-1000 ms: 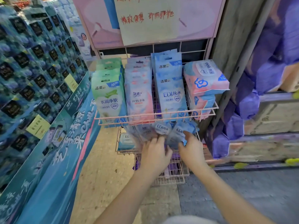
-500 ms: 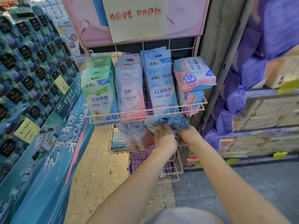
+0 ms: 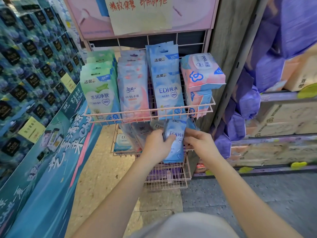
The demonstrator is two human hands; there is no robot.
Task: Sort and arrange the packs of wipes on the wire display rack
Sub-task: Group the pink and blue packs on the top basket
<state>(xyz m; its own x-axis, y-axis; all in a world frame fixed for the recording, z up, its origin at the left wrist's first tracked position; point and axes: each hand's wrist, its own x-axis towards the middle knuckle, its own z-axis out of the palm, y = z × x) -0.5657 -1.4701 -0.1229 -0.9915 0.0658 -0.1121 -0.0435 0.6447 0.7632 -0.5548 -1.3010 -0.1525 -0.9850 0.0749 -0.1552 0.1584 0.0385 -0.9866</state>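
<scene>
Surrounding room: a shop aisle is shown, with a speckled beige floor (image 3: 103, 177) under the rack and grey paving (image 3: 223, 200) to the right.
Left side: a tall display of dark blue packs (image 3: 25, 57) is stacked above a teal banner (image 3: 51, 160).
Right side: purple bundles (image 3: 248, 100) and cardboard cartons (image 3: 283, 121) are piled on shelving.
Rack: a pink wire display rack (image 3: 207, 42) is stood beside a grey wood-grain panel (image 3: 223, 31) and is topped by a pink header board (image 3: 89, 18) with a handwritten paper notice (image 3: 140, 14).
Top basket (image 3: 149, 111): three rows are stood upright side by side, namely green packs (image 3: 99, 93), pink-and-blue packs (image 3: 133, 93) and blue EDI packs (image 3: 167, 86); at the far right, bulky pink packs (image 3: 202, 73) are stacked flat, one on the other.
Middle basket (image 3: 125, 152): a flat lidded pack (image 3: 122, 141) is seen at the left, with leaning packs (image 3: 139, 133) beside it; what lies behind the hands is hidden.
Bottom basket (image 3: 166, 185): something purple (image 3: 161, 174) is lying inside, too blurred to name.
Task's thing: a single blue EDI pack (image 3: 175, 143) is held upright just in front of the middle basket, its top just below the top basket's rail.
Hands: the left grip (image 3: 157, 146) is curled round the pack's left edge, and the right grip (image 3: 200, 141) is pinched on its right edge.
</scene>
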